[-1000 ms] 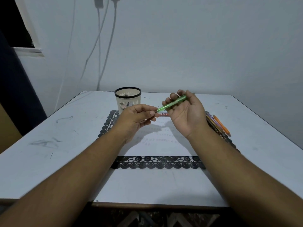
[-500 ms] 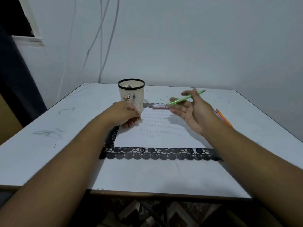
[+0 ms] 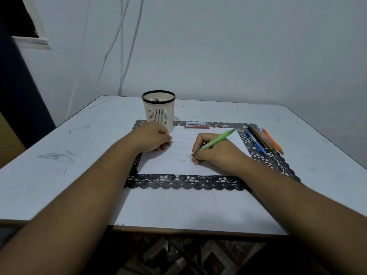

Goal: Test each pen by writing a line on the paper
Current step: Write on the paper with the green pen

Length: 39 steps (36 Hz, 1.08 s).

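On the paper (image 3: 198, 165) the right hand (image 3: 214, 153) gripped a green pen (image 3: 216, 140), tip down. Beside it the left hand (image 3: 154, 138) rested curled, holding nothing visible.

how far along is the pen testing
Partly done, it seems. The paper already carries several faint rows of marks, and four pens lie on the mat at its right. In hand: the right hand holds the green pen, tip at the paper. More pens stand in the cup, maybe untested.

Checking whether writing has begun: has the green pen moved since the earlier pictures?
Yes. The green pen has come down from mid-air, level with the holder, to the paper.
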Tool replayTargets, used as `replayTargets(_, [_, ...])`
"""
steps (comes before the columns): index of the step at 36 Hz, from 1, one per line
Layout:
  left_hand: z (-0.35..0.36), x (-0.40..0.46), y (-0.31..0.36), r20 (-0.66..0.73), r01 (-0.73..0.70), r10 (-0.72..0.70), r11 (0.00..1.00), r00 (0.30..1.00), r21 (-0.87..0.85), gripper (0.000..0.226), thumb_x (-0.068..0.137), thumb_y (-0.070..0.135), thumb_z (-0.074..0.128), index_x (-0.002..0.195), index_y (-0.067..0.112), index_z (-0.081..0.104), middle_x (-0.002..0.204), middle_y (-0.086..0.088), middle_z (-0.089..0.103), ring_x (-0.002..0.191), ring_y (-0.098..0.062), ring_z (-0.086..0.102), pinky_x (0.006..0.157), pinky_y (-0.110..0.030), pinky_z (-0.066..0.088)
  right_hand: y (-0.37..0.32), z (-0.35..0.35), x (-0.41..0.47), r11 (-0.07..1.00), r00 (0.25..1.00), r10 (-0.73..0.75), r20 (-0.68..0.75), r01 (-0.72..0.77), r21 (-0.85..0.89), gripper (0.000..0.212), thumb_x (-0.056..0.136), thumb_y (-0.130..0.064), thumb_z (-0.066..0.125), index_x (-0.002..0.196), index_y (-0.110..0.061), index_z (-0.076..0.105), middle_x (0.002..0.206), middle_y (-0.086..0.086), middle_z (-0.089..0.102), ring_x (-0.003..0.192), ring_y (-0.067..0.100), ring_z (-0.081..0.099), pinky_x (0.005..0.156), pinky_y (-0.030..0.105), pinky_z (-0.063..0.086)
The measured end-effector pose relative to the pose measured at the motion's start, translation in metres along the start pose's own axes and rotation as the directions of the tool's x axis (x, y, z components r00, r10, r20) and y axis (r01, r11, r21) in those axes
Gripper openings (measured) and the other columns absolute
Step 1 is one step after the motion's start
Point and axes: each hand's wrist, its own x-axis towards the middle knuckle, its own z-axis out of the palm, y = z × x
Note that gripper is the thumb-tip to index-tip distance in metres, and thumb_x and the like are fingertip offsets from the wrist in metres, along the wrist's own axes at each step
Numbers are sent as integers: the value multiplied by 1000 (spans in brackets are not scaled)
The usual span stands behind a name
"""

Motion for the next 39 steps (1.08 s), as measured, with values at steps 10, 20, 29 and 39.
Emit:
replayTargets(10, [2, 0, -1, -7, -7, 8, 998, 1000, 55, 28, 97, 25, 66, 73, 15, 77, 69, 7, 75, 69, -9, 70, 86, -39, 62, 4, 1, -1, 999, 999, -3, -33, 1, -49, 23, 79, 8, 66, 70, -12, 61, 70, 16, 55, 66, 27, 53, 62, 34, 49])
replayTargets(20, [3, 6, -5, 12, -15, 14, 997, 1000, 71, 27, 98, 28, 65, 77, 17, 77, 73, 8, 77, 72, -8, 70, 77, -30, 58, 2, 3, 0, 987, 998, -10, -62, 0, -158, 27, 85, 8, 66, 69, -13, 60, 69, 13, 61, 63, 24, 59, 60, 30, 49])
replayTargets(29, [4, 4, -3, 17, -20, 18, 996, 1000, 89, 27, 98, 28, 65, 76, 17, 77, 72, 8, 76, 71, -7, 69, 75, -26, 55, 2, 3, -2, 991, 999, 0, -42, -5, -135, 28, 86, 10, 66, 69, -11, 57, 70, 15, 58, 63, 24, 55, 64, 27, 52])
replayTargets(39, [4, 3, 0, 10, -35, 34, 992, 999, 122, 29, 99, 28, 64, 74, 20, 75, 68, 13, 73, 60, 7, 62, 60, -16, 44, 3, 3, -1, 986, 998, -15, -68, 4, -164, 30, 85, 8, 66, 66, -14, 56, 69, 13, 54, 62, 23, 53, 61, 25, 51])
